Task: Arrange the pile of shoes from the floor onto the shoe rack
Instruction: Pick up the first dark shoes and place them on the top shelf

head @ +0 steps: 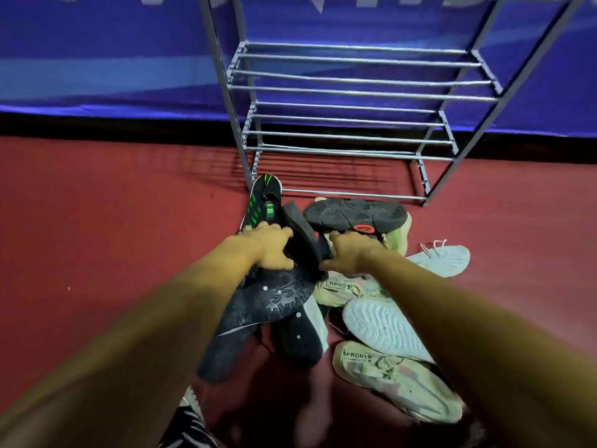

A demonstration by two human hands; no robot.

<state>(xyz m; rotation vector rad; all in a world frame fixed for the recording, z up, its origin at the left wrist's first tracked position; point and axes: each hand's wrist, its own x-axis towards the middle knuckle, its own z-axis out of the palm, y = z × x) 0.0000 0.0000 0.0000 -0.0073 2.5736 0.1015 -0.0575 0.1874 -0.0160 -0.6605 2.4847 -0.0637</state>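
— What carries the shoes?
— A red floor. The rack stands on it at the back, before a blue wall.
— And what lies on the floor?
— The pile, just in front of the rack. A black-green shoe lies just beside the rack's left leg, with its toe toward the rack. To its right a dark shoe lies sole up. At the pile's right edge is a white shoe. Nearer to me I see two pale shoes with letters and a white sole between them. On the left are black shoes, soles up.
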